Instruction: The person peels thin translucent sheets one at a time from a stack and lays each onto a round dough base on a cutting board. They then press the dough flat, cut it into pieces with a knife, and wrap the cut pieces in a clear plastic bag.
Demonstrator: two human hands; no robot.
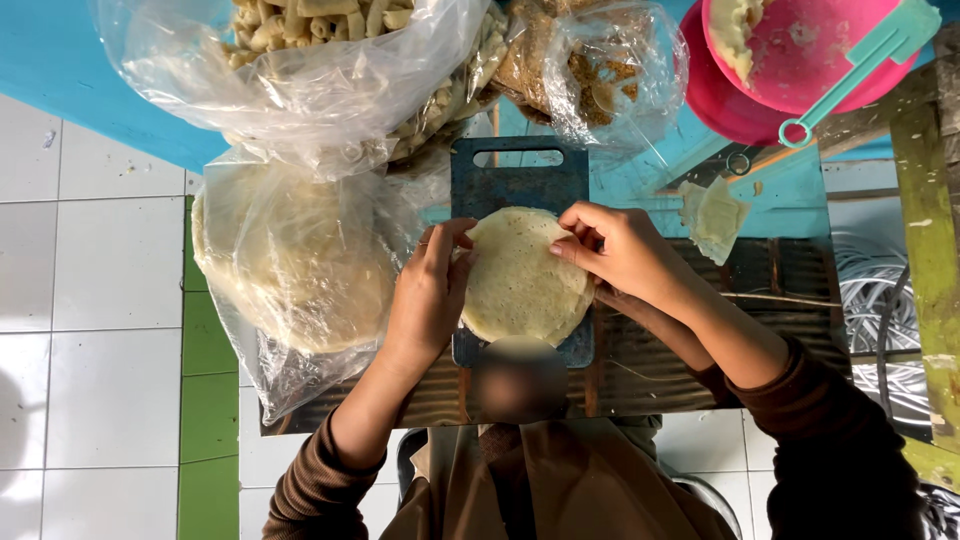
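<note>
Head view: cutting board (520,170) mostly under round wrapper (520,285).

Both arms are in dark brown long sleeves, ribbed cuffs pushed up past the wrists. Bare left hand (428,290), bare right hand (620,255), brown tan-ish garment over the lap.

Two hands on show, left hand (428,290) and right hand (622,252). One wrapper (520,285), one board (517,180), three bags (300,80), two pink bowls (800,50), one green scoop (850,70).
</note>
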